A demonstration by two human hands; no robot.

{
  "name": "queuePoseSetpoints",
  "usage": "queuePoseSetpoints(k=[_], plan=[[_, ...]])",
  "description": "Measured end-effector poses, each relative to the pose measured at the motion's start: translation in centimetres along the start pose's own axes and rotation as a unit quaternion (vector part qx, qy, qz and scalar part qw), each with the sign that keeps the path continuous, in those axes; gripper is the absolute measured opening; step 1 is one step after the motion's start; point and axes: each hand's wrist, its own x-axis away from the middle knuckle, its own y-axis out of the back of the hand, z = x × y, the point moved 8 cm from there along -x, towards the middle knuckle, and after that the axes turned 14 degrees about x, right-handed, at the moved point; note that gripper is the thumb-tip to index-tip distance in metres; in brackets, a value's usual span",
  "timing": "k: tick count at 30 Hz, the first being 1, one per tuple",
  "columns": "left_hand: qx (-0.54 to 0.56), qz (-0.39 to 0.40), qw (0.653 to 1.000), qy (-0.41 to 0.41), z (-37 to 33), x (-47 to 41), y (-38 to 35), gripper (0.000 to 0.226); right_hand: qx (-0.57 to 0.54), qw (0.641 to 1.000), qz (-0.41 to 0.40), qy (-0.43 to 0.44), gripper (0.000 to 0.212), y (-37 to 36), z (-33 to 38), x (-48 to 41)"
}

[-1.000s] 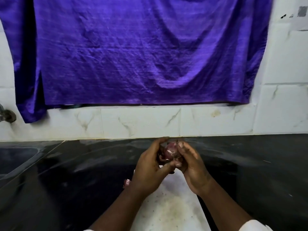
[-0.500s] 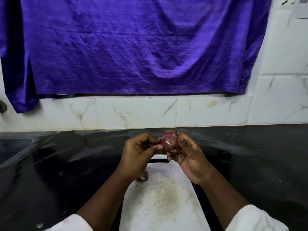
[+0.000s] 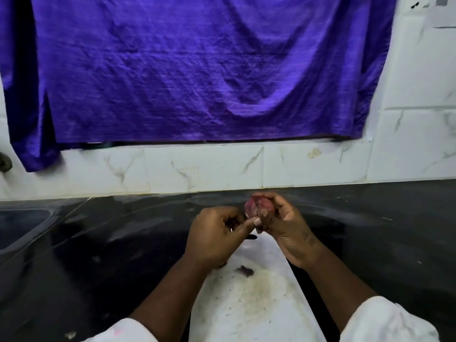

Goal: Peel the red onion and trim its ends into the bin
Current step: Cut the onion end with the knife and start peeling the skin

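Right hand (image 3: 287, 230) raised over the counter, fingers curled tight around the red onion (image 3: 256, 206), left hand (image 3: 217, 239) just left of it, thumb reaching to the onion, other fingers curled in, white board (image 3: 246, 304) below, dark counter (image 3: 98, 243), purple cloth (image 3: 197, 70) on far tiled wall (image 3: 197, 166).

Soft, even light, a bit dim; pale glare streaks across the dark tabletop (image 3: 370, 230), hands slightly motion-blurred, and wall tiles (image 3: 419, 70) bending at the edges.
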Motion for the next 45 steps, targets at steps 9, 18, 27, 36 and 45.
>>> queuePoseSetpoints(k=[9,18,27,36,45], plan=[[0.025,-0.061,0.993,-0.100,-0.5,-0.2,1.1,0.021,-0.026,0.998,0.049,0.002,0.072,-0.2,-0.2,-0.2],[0.032,-0.082,0.989,-0.116,-0.9,-0.2,0.9,0.011,0.017,1.000,0.011,0.017,0.082,0.5,-0.4,-0.6],[0.054,-0.091,0.988,-0.114,-0.8,-0.3,1.0,0.010,0.026,0.999,-0.003,0.033,0.081,0.5,0.0,-0.6],[0.088,-0.109,0.986,-0.092,0.0,-0.4,1.0,0.011,0.040,0.998,-0.003,0.043,0.066,0.6,-0.1,-0.6],[0.094,-0.094,0.985,-0.111,-0.4,-0.3,0.9,0.022,0.023,0.999,0.006,0.029,0.081,0.6,-0.1,-0.5]])
